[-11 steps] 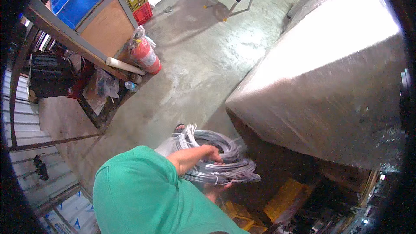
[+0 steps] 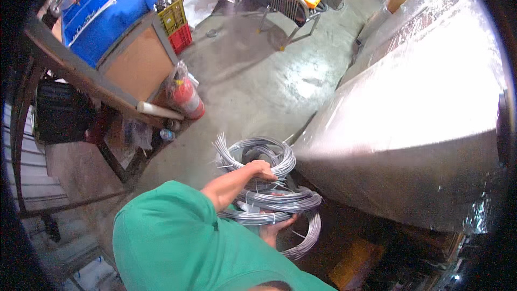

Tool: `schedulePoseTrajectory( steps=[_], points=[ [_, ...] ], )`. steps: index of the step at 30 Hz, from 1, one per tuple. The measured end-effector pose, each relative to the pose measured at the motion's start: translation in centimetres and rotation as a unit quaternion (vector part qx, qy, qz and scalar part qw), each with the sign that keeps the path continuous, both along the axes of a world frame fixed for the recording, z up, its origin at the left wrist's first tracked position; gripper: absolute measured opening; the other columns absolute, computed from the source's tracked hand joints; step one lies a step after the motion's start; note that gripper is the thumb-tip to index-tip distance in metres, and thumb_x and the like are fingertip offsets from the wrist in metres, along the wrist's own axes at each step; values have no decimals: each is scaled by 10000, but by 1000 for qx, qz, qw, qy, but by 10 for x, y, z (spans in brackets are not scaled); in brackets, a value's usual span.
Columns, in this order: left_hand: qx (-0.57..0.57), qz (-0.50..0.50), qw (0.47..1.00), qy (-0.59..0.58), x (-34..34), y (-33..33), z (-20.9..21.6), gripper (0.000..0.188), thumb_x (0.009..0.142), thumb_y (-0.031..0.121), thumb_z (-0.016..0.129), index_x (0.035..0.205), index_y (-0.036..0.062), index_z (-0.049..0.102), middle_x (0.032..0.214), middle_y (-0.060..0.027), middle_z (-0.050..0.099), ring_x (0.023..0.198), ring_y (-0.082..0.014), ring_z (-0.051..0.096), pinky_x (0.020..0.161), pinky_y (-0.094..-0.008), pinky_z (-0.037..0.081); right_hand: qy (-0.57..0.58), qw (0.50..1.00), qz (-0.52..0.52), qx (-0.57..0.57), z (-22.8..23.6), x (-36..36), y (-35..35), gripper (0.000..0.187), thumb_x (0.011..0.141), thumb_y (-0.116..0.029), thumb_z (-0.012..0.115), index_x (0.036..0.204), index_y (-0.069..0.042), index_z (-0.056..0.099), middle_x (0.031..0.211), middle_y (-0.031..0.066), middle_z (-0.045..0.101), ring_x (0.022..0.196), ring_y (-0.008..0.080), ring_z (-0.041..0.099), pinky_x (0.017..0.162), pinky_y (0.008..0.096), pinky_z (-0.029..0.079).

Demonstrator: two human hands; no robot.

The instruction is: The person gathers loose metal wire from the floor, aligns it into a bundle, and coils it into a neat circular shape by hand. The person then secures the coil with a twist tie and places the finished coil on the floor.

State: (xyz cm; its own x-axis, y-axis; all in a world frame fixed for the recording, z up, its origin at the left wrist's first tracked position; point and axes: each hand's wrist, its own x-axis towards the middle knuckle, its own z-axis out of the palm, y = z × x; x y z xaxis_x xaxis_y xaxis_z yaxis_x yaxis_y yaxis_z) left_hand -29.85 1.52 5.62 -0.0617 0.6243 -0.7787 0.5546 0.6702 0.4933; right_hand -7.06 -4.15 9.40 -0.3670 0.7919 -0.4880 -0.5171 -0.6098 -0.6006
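Several coils of thin grey wire (image 2: 280, 202) are bunched in front of my green-shirted body. My left hand (image 2: 262, 171) reaches over from the left, fingers closed on the near side of the farthest coil (image 2: 239, 151), whose cut ends stick up at its left. Beneath the nearer coils, my right hand (image 2: 281, 226) holds them up from below, its fingers curled round the wire and partly hidden. Another loop (image 2: 312, 237) hangs down beside my right hand. A small white tag (image 2: 247, 208) shows among the middle coils.
At right stands a large plastic-wrapped block (image 2: 398, 145), its corner close to the coils. A fire extinguisher (image 2: 187, 98) and a white tube (image 2: 159, 110) are by the wooden rack at left. Farther off are blue bins (image 2: 116, 16), stacked crates (image 2: 179, 37) and a metal chair (image 2: 285, 5).
The coils have spread apart. The farthest one has moved away from me in my left hand, and one loop now droops at the lower right. My view has tilted upward.
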Motion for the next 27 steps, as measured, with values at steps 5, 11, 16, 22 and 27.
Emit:
schedulePoseTrajectory(
  steps=[5,11,16,22,27],
  points=[
    [29,46,998,25,-109,48,-7,843,709,698,610,1056,-64,703,1144,-282,660,1070,-396,646,916,-451,508,60,984,-69,-151,33,-109,46,806,809,-715,427,1230,-39,551,1170,117,606,1106,319,570,972,538,449],
    [-1,35,999,20,-263,142,-2,813,648,652,637,1062,-43,715,1153,-270,664,1086,-394,640,929,-422,513,150,970,-138,-134,20,-247,130,754,806,-658,458,1217,-34,565,1185,155,611,1161,360,551,1004,570,426],
    [38,-20,999,1,-367,189,14,813,659,661,631,1030,-58,714,1105,-293,668,1046,-404,647,890,-441,516,79,981,-159,-75,33,-354,168,770,825,-626,423,1281,-14,531,1227,178,601,1171,371,549,1074,550,373],
    [46,-145,988,-25,-498,218,-3,807,691,670,618,1072,-34,715,1146,-268,667,1084,-406,632,918,-461,508,102,962,-196,-160,36,-538,212,742,776,-605,484,1286,-67,506,1217,157,577,1141,353,550,1014,577,404],
    [62,-81,991,-82,-608,225,-56,699,807,597,574,1064,-40,704,1115,-261,678,1048,-416,649,913,-483,502,-6,979,-128,-158,36,-687,264,719,807,-581,495,1332,-90,504,1323,140,550,1191,345,533,1051,520,396]
  ],
)
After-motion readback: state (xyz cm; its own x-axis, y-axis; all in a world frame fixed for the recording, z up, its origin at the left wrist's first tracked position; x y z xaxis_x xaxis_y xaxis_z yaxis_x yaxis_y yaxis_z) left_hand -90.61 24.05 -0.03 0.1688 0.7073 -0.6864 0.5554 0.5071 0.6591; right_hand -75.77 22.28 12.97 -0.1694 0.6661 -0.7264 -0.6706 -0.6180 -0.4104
